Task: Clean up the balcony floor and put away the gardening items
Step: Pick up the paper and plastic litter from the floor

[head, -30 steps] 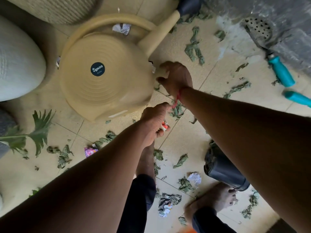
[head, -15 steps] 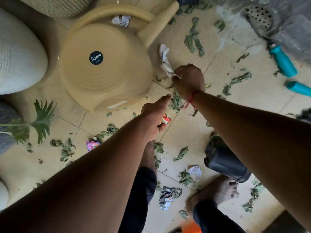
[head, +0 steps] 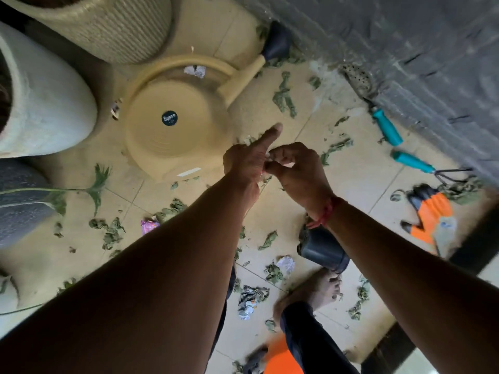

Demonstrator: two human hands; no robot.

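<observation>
My left hand point(head: 244, 161) and right hand point(head: 297, 170) meet above the tiled floor, just right of the tipped yellow watering can point(head: 175, 125). The right hand pinches a white paper scrap point(head: 288, 164) against the left hand. Most of the left hand's fingers are curled over collected litter, which is largely hidden, and its index finger sticks out. Dry green leaves point(head: 283, 95) and wrappers point(head: 248, 298) lie scattered on the floor. A teal-handled trowel point(head: 386, 128) and hand rake point(head: 413, 160) lie along the wall. Orange gloves point(head: 429, 209) lie at the right.
A white planter point(head: 40, 103), a woven planter point(head: 113, 28) and a grey pot point(head: 19, 201) crowd the left. A small black pot point(head: 321, 249) lies on its side by my bare foot point(head: 318, 290). The grey wall point(head: 405, 63) bounds the right; a pink wrapper point(head: 148, 225) lies left of my arms.
My right hand lifted a white paper scrap from beside the watering can and brought it back to my left hand. The view has pulled back, showing the gloves.
</observation>
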